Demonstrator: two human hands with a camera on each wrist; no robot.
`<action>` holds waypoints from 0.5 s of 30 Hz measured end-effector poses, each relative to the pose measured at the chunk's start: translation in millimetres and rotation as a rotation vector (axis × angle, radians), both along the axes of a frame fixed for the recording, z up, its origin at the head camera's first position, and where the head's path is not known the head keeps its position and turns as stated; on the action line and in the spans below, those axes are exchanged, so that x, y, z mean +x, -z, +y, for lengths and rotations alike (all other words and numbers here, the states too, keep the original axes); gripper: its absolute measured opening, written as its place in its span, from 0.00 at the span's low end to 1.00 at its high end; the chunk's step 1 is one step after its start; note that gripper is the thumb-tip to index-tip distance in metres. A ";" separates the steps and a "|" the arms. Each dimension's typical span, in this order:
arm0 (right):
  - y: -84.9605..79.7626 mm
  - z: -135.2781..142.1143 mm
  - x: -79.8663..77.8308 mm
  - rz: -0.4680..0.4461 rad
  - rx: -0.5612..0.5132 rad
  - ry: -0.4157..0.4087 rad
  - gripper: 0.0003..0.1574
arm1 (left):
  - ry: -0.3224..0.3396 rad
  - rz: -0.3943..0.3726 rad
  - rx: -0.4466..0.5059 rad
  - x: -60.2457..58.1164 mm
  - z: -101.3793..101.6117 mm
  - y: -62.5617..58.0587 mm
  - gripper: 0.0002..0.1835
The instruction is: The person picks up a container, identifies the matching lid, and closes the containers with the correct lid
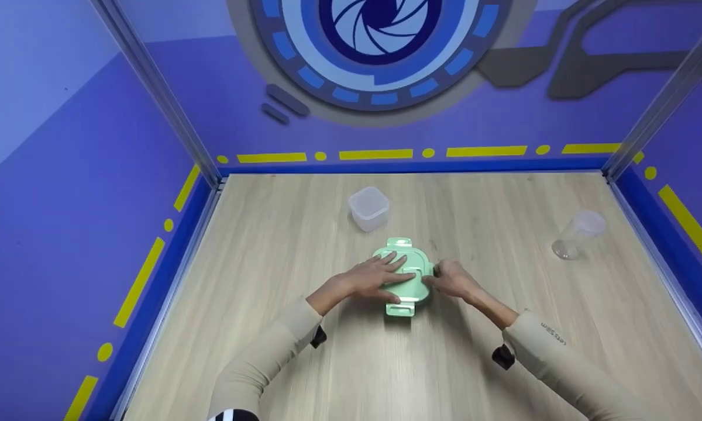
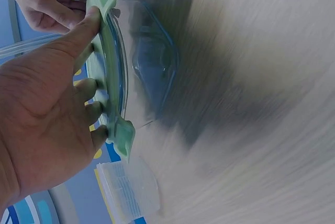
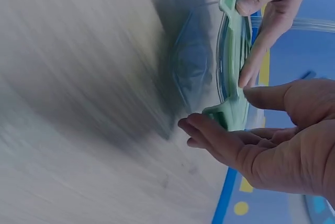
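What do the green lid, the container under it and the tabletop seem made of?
Green lid: probably plastic, smooth and glossy, given its highlights and moulded flaps.
Container under it: smooth glass or clear plastic, being see-through; can't tell which.
Tabletop: wood or wood-look laminate, by its pale grain, with a soft sheen.

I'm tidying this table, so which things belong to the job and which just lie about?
In use:
- green lid, under left hand, right hand at its edge
- clear container beneath it

Apparently idle:
- square translucent tub
- clear cylindrical jar
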State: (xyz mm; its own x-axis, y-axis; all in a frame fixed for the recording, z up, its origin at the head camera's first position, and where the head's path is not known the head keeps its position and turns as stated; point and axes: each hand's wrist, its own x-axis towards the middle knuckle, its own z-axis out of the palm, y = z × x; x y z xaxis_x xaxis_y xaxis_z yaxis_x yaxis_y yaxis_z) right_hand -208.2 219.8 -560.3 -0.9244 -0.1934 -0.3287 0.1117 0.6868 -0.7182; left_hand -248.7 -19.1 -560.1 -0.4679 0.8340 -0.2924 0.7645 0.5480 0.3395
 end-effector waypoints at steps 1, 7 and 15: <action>0.1 0.1 -0.3 -0.002 0.006 -0.004 0.15 | -0.007 -0.008 0.003 1.0 0.4 0.6 0.38; -2.2 3.2 -8.1 -0.150 -0.063 0.019 0.11 | -0.018 -0.019 -0.012 3.8 3.8 1.5 0.40; -5.4 3.7 -23.2 -0.281 -0.104 0.063 0.12 | -0.019 -0.004 -0.008 3.2 5.5 1.9 0.39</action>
State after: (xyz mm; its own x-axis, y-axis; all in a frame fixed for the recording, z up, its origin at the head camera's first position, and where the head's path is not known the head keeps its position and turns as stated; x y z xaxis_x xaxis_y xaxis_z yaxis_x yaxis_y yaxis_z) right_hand -231.4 223.4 -554.8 -0.8112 -0.1847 -0.5548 0.3562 0.5965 -0.7193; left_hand -245.5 -13.7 -562.0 -0.4822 0.8227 -0.3011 0.7526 0.5649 0.3384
